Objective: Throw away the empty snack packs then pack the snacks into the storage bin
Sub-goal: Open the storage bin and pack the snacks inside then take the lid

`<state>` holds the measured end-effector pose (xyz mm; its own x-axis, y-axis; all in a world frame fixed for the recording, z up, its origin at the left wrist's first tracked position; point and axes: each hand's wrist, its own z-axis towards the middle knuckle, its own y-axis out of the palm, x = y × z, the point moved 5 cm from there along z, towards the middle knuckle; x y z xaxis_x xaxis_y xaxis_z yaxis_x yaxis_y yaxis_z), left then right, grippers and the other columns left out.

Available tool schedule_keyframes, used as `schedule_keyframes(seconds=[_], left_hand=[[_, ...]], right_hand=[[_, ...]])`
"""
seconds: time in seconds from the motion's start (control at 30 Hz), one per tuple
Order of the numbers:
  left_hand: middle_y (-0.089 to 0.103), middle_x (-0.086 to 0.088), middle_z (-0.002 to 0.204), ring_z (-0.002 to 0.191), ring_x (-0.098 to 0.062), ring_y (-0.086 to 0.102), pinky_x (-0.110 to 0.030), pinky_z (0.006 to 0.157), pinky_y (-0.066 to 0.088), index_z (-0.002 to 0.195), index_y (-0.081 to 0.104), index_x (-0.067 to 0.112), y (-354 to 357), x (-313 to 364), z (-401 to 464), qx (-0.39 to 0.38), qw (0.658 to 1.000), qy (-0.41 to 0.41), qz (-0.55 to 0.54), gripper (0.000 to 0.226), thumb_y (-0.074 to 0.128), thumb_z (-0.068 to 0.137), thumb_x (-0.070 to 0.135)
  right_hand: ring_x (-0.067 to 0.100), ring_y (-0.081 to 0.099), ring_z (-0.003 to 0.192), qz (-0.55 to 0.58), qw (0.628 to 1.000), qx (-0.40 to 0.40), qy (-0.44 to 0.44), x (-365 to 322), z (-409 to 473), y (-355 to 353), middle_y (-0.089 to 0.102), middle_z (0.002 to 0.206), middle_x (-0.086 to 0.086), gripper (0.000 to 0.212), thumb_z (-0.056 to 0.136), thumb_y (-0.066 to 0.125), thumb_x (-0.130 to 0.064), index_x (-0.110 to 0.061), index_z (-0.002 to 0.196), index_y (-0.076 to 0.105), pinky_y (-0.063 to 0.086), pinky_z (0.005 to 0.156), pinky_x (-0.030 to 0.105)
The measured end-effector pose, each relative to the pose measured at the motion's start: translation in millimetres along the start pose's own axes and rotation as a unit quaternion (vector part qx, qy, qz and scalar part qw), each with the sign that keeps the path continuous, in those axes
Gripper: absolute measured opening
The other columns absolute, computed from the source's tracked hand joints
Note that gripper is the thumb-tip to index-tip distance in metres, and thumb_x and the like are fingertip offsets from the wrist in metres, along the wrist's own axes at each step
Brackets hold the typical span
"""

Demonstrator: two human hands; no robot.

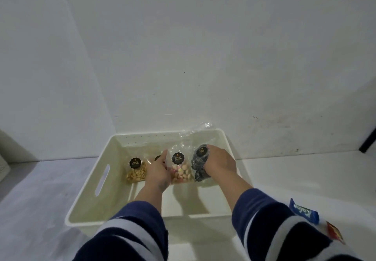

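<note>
A cream storage bin [89, 195] sits in front of me on the white surface. Along its far wall stand clear snack bags with black labels: a bag of peanuts [136, 171] on the left, a bag of small pastel biscuits [181, 170] in the middle, and a bag of black-and-white swirl snacks [200, 164] on the right. My left hand [157, 172] grips the left edge of the biscuit bag and hides another labelled bag behind it. My right hand [220, 162] holds the swirl snack bag from its right side.
A blue snack wrapper [304, 213] and a red-yellow pack [334, 232] lie on the surface to the right of the bin. A white wall rises just behind the bin. A dark object [368, 140] leans at the far right edge.
</note>
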<state>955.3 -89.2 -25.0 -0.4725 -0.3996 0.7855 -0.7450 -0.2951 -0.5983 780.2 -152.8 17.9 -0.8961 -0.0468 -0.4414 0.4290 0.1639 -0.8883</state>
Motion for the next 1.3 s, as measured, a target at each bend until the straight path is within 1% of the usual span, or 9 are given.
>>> schedule_keyframes(seconds=[0.17, 0.23, 0.33, 0.47, 0.6, 0.77, 0.8, 0.9, 1.3], left_hand=[[0.059, -0.007, 0.089, 0.066, -0.009, 0.049, -0.011, 0.051, 0.046, 0.148, 0.028, 0.028, 21.9, -2.6, 35.0, -0.014, 1.000, -0.026, -0.001, 0.070, 0.043, 0.091, -0.010], [0.059, -0.019, 0.120, 0.088, -0.021, 0.061, -0.018, 0.061, 0.049, 0.150, 0.021, 0.033, 31.2, -3.0, 40.6, -0.036, 0.998, -0.041, 0.024, 0.075, 0.038, 0.090, -0.010], [0.046, -0.019, 0.138, 0.113, -0.035, 0.055, -0.044, 0.095, 0.050, 0.150, 0.006, 0.040, 45.9, -6.0, 44.9, -0.074, 0.994, -0.036, 0.072, 0.088, 0.041, 0.086, -0.009], [0.038, -0.019, 0.144, 0.120, -0.036, 0.051, -0.046, 0.101, 0.046, 0.151, 0.001, 0.036, 47.0, -3.8, 47.5, -0.094, 0.989, -0.045, 0.100, 0.091, 0.041, 0.085, -0.013], [0.041, -0.015, 0.145, 0.104, -0.021, 0.055, -0.028, 0.083, 0.048, 0.152, 0.005, 0.029, 29.0, 6.0, 37.7, -0.086, 0.988, -0.056, 0.111, 0.084, 0.045, 0.089, -0.010], [0.033, -0.010, 0.153, 0.098, -0.013, 0.057, -0.011, 0.058, 0.044, 0.152, 0.014, 0.024, -1.3, 37.3, 2.4, -0.098, 0.982, -0.033, 0.155, 0.074, 0.050, 0.093, -0.002], [0.034, -0.009, 0.153, 0.098, -0.013, 0.058, -0.007, 0.063, 0.043, 0.152, 0.019, 0.023, -6.4, 46.1, -9.0, -0.097, 0.982, -0.015, 0.162, 0.069, 0.051, 0.094, 0.003], [0.043, -0.008, 0.147, 0.121, -0.023, 0.053, -0.022, 0.089, 0.041, 0.146, 0.035, 0.020, -15.9, 72.0, -46.8, -0.099, 0.977, 0.050, 0.180, 0.055, 0.054, 0.095, 0.016], [0.051, -0.006, 0.139, 0.126, -0.024, 0.049, -0.031, 0.107, 0.039, 0.132, 0.054, 0.023, 58.2, 129.2, -196.2, -0.162, 0.942, 0.201, 0.215, 0.040, 0.055, 0.091, 0.022]], right_hand=[[0.029, 0.060, 0.111, 0.022, 0.999, -0.018, 0.021, 4.8, 32.9, 28.1, 0.063, 0.120, 0.008, 0.045, 0.085, 0.059, -0.013, -0.022, 0.129, 0.052, 0.051, 0.087, 0.035], [0.031, 0.058, 0.115, 0.048, 0.998, -0.035, 0.034, 10.8, 40.0, 40.6, 0.060, 0.126, 0.010, 0.054, 0.084, 0.059, -0.008, -0.021, 0.135, 0.047, 0.049, 0.093, 0.036], [0.033, 0.050, 0.124, 0.063, 0.994, -0.072, 0.047, 16.9, 45.7, 56.2, 0.049, 0.138, 0.009, 0.072, 0.082, 0.058, -0.004, -0.024, 0.146, 0.029, 0.046, 0.100, 0.041], [0.033, 0.046, 0.128, 0.054, 0.992, -0.101, 0.045, 15.9, 45.8, 55.9, 0.043, 0.142, 0.011, 0.083, 0.082, 0.058, -0.003, -0.025, 0.150, 0.017, 0.045, 0.102, 0.041], [0.034, 0.046, 0.128, 0.034, 0.991, -0.124, 0.032, 7.2, 34.3, 39.4, 0.042, 0.142, 0.013, 0.082, 0.083, 0.060, -0.006, -0.021, 0.151, 0.017, 0.046, 0.102, 0.038], [0.029, 0.051, 0.123, 0.008, 0.990, -0.136, -0.045, -15.3, -2.5, -3.5, 0.050, 0.138, 0.011, 0.057, 0.090, 0.056, -0.013, -0.013, 0.143, 0.036, 0.045, 0.095, 0.030], [0.028, 0.049, 0.126, 0.008, 0.989, -0.134, -0.061, -18.7, -13.0, -14.3, 0.048, 0.141, 0.010, 0.055, 0.091, 0.055, -0.014, -0.014, 0.144, 0.038, 0.043, 0.098, 0.029], [0.025, 0.049, 0.128, -0.003, 0.988, -0.118, -0.100, -20.0, -48.6, -45.8, 0.046, 0.145, 0.006, 0.054, 0.091, 0.055, -0.017, -0.019, 0.143, 0.041, 0.041, 0.099, 0.026], [0.025, 0.038, 0.137, -0.091, 0.990, -0.106, 0.025, 141.4, -201.7, -110.4, 0.035, 0.153, 0.006, 0.056, 0.094, 0.054, -0.025, -0.014, 0.146, 0.036, 0.036, 0.111, 0.032]])
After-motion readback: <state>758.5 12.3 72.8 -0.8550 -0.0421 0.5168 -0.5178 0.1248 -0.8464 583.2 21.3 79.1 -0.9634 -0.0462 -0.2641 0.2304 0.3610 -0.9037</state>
